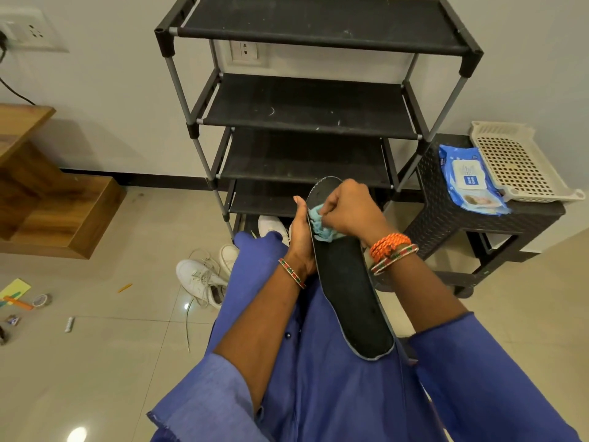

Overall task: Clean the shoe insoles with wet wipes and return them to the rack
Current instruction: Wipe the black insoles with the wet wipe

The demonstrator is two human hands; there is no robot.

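Behind our hands the black rack shows bare shelves at twelve o'clock, so we judge ourselves mid-clean: left hand grips the dark insole (centre frame), right hand pinches a wet wipe against it.

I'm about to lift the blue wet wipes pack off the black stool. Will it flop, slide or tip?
The wet wipes pack looks like soft, crinkled film, so it will probably sag if lifted by one end. Its glossy wrapper may be slippery. It lies flat on the stool, its edge against the white basket, so tipping seems unlikely.
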